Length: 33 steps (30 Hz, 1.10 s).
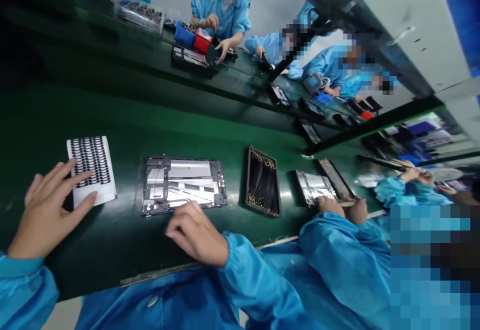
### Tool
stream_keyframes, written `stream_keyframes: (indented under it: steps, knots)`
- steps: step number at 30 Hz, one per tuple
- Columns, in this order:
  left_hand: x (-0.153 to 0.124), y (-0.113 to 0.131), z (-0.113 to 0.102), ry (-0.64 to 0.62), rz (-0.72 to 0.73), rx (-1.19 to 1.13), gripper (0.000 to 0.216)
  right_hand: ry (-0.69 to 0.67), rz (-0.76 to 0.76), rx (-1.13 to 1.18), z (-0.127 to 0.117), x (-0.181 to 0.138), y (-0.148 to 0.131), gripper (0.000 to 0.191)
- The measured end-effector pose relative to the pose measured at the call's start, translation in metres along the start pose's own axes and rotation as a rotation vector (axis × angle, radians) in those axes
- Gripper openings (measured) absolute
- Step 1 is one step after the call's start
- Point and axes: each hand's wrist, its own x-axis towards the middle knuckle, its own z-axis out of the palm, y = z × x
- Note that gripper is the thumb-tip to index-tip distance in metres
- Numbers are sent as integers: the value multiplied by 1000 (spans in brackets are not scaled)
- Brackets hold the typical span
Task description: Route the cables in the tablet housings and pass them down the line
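My left hand (54, 210) lies with fingers spread on a white sheet (108, 170) covered in rows of small black stickers (90, 160). To its right an opened tablet (187, 170) rests flat on the green table, its silver battery, dark frame and thin cables showing. At the tablet's near edge is my right hand (200, 237), its fingers curled and pressed together. Whatever those fingers hold, if anything, is hidden. Right of the tablet sits a dark tray (245, 185) filled with black cables (264, 177) that have gold-coloured ends.
On my right, a co-worker's hands (343, 207) touch another opened tablet (313, 185) and a narrow tray (335, 177). Behind a raised shelf, several people in blue work among a blue bin (183, 36), a red bin (201, 44) and a clear box (125, 16). A dark post (375, 122) slants across the right.
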Motion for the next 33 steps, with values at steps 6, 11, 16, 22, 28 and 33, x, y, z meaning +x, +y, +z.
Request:
stream_keyframes:
  steps: [6,11,16,22,28,33]
  knots:
    - [-5,145,28,-113,253,-191,15,142,366,-139,-43,-100,53,9]
    - [-1,211,90,-239,362,-265,21,43,311,-192,-48,-89,67,10]
    - [1,207,114,-260,288,-337,17,-43,277,-162,-43,-76,71,11]
    - [-1,205,111,-266,285,-341,12,-44,282,-209,-42,-76,71,13]
    - [0,206,111,-272,292,-337,13,-47,278,-234,-42,-74,70,14]
    - [1,207,109,-276,302,-333,10,-48,276,-267,-41,-72,68,15]
